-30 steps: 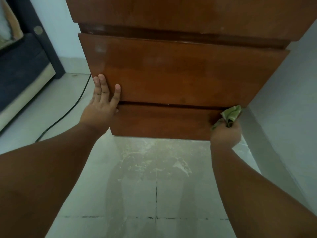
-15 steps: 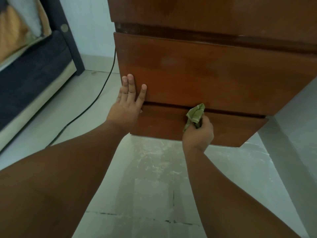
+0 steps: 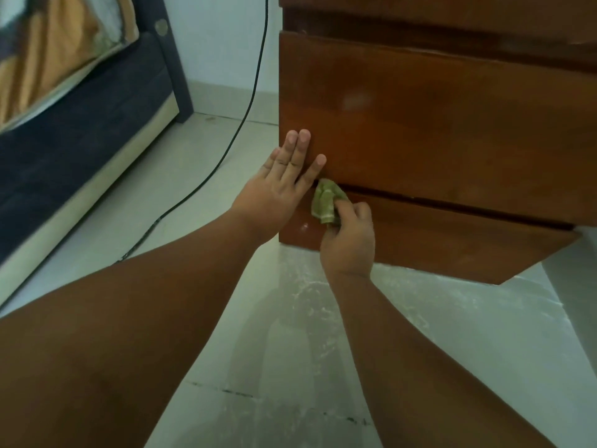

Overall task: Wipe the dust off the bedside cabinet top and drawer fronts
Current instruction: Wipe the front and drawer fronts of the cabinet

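The brown wooden bedside cabinet [image 3: 436, 124] fills the upper right, with a tall middle drawer front and a lower drawer front [image 3: 452, 240] beneath a dark gap. My left hand [image 3: 281, 185] lies flat, fingers spread, on the bottom left corner of the middle drawer front. My right hand [image 3: 350, 240] is closed around a crumpled green cloth [image 3: 326, 202]. The cloth presses on the lower drawer front near its left end, just below the gap and right beside my left thumb. The cabinet top is out of view.
A dark bed frame [image 3: 74, 156] with a striped pillow [image 3: 51, 59] stands at the left. A black cable [image 3: 223, 160] runs down the wall and across the pale tiled floor [image 3: 307, 350] beside the cabinet. A white wall [image 3: 578, 286] flanks the cabinet's right side.
My right hand has drawn the cloth leftward along the lower drawer front, from its right end to its left end. My left hand has stayed on the same corner while the view shifted left.
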